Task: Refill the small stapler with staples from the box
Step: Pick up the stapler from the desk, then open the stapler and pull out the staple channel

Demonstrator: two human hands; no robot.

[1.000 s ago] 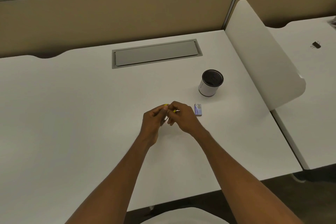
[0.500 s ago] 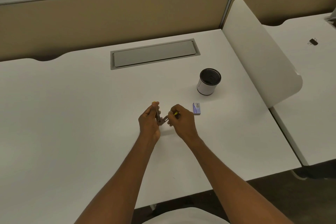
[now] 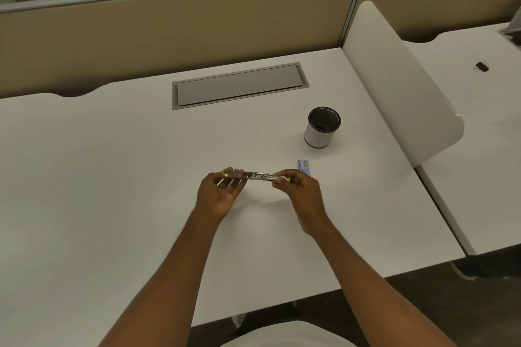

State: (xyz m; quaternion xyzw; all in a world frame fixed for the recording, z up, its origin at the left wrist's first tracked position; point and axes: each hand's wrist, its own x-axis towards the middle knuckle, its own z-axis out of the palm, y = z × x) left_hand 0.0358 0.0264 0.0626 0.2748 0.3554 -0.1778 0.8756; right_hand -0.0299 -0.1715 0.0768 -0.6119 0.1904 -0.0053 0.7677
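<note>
The small stapler (image 3: 258,176), yellow with a metal staple channel, is swung fully open into one flat line above the white desk (image 3: 112,191). My left hand (image 3: 218,194) holds its left yellow end between thumb and fingers. My right hand (image 3: 298,191) pinches its right yellow end. The small blue staple box (image 3: 304,166) lies on the desk just beyond my right hand, lid shut as far as I can tell.
A white cup with a dark inside (image 3: 322,127) stands behind the box. A grey cable hatch (image 3: 239,86) is set in the desk further back. A white divider panel (image 3: 394,82) rises at the right; a black binder clip (image 3: 481,66) lies on the neighbouring desk.
The stapler was folded between both hands a second ago; my hands have moved apart and it now lies swung open flat between them.
</note>
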